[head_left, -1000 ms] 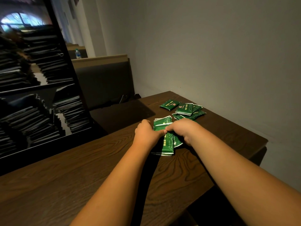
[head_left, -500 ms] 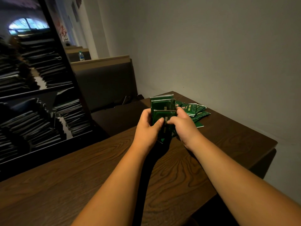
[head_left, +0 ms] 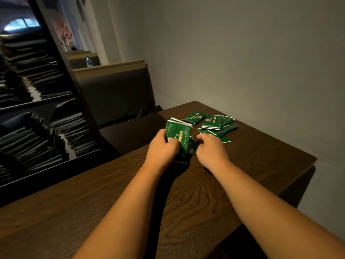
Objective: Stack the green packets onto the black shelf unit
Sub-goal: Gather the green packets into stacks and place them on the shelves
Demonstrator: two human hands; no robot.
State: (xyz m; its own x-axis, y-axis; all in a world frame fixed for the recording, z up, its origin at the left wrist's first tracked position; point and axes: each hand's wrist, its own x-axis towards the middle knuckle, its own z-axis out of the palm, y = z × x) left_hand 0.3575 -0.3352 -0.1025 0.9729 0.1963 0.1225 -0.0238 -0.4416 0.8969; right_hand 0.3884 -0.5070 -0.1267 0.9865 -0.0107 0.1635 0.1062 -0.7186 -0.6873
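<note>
Several glossy green foil packets (head_left: 178, 135) with white edges stand as a tilted bundle above the middle of the dark wood-grain counter (head_left: 93, 202). The left hand (head_left: 162, 148) holds them, its grip wrapped round the bundle's lower left side. The right hand (head_left: 211, 149) sits just beside it, fingers curled toward a darker green packet (head_left: 193, 148) low behind the bundle. Its fingertips are hidden, so I cannot tell whether that grip holds the packet. More loose green packets (head_left: 217, 124) lie flat and overlapping near the counter's far right edge, close to the grey wall (head_left: 242, 53). One lies slightly apart to their left. The tall black shelf unit (head_left: 56, 75) stands at the counter's left edge, its shelves filled with leaning rows of dark packets (head_left: 74, 131). Beyond the counter's far corner is a dark padded bench back (head_left: 115, 94), and a clear plastic bottle (head_left: 89, 62) stands farther off.
</note>
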